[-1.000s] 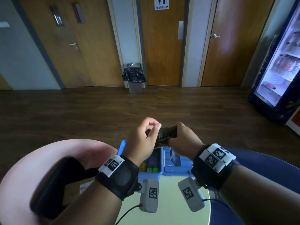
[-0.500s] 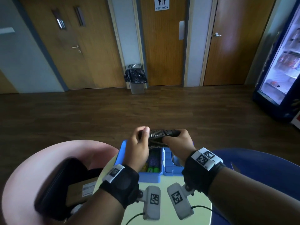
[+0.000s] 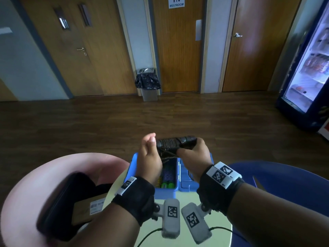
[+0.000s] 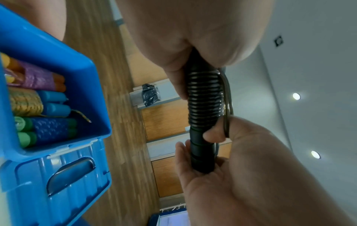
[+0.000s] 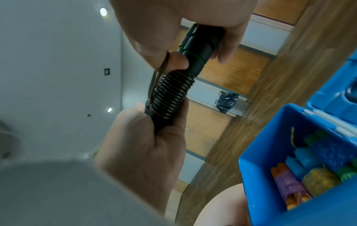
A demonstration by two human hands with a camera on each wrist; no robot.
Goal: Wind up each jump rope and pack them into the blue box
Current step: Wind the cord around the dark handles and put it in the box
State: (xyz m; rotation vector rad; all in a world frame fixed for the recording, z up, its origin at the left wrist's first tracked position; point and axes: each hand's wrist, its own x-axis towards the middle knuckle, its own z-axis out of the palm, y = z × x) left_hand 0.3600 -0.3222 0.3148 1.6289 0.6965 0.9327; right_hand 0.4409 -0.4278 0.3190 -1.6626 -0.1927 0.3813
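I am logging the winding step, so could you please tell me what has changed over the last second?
The left hand has swung from above the black jump rope to its left end, carrying the cord round. The rope bundle has levelled out from a tilt. The right hand still grips the handles, and the bundle remains above the open blue box, where the wound ropes lie unchanged.
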